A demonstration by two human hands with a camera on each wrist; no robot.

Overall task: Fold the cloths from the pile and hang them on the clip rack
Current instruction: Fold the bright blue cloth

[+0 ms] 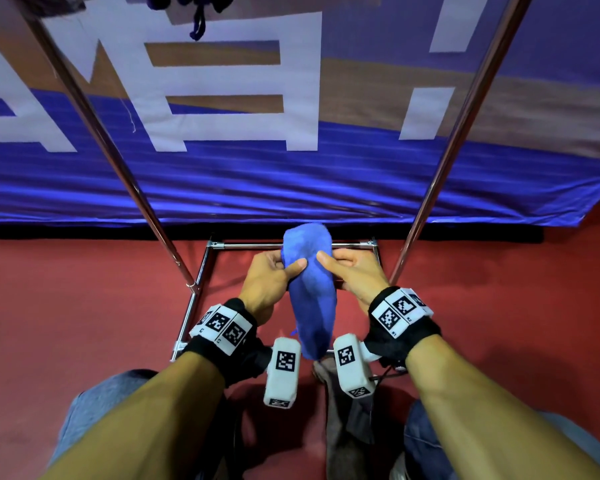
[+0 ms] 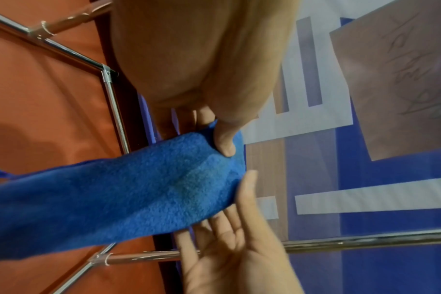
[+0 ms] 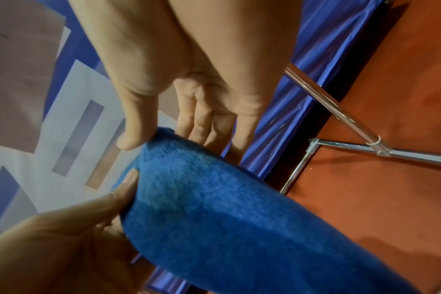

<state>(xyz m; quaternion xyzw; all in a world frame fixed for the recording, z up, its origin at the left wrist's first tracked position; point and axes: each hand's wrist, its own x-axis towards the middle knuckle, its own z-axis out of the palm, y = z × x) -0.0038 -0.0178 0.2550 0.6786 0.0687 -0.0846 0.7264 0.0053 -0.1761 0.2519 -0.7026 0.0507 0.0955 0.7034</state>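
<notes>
The left hand (image 1: 269, 277) and right hand (image 1: 355, 271) each pinch the far end of one blue cloth (image 1: 312, 296), thumbs on top, held in the air above the rack's base bars (image 1: 201, 271). Judging by this, keep edges aligned and tension even before clipping. One cloth is held; two upright poles (image 1: 118, 161) flank it.

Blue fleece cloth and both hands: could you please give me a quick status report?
Left hand and right hand each pinch the blue fleece cloth. Cloth folded narrow, held above the chrome tube rack frame. Nothing in the way.
</notes>
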